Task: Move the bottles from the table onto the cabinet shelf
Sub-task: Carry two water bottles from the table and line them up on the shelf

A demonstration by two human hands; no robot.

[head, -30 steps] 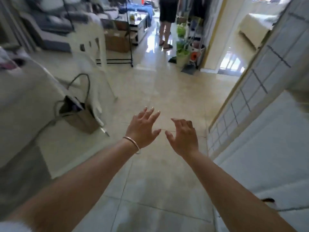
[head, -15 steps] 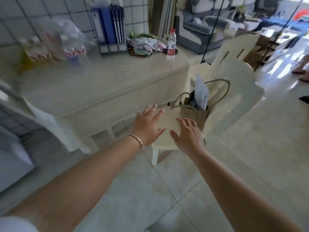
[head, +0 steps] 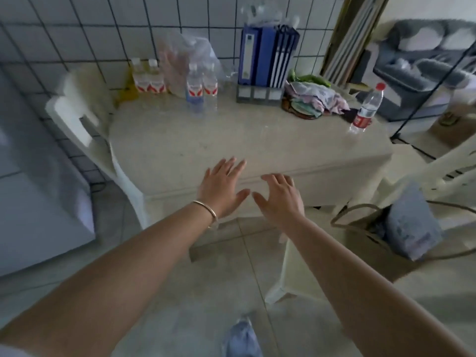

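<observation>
Hovering over the table (head: 257, 140) edge, both palms empty

Blue binders (head: 268, 57) upright in rack against tiled wall (head: 77, 29); crumpled cloths (head: 315, 99) just beside; paper bag (head: 381, 235) on white chair (head: 309, 274); grey sofa (head: 425, 63) beyond.

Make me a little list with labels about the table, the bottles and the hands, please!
table: cream top, against a tiled wall
red-cap bottle: upright, alone near the table's right edge
clear bottles: two upright near the wall, in front of a plastic bag
yellow bottles: two upright, left of the clear ones
folders: blue, standing in a rack
left hand: open, fingers spread, holding nothing
right hand: open, holding nothing
bottles moved yet: none in hand
</observation>
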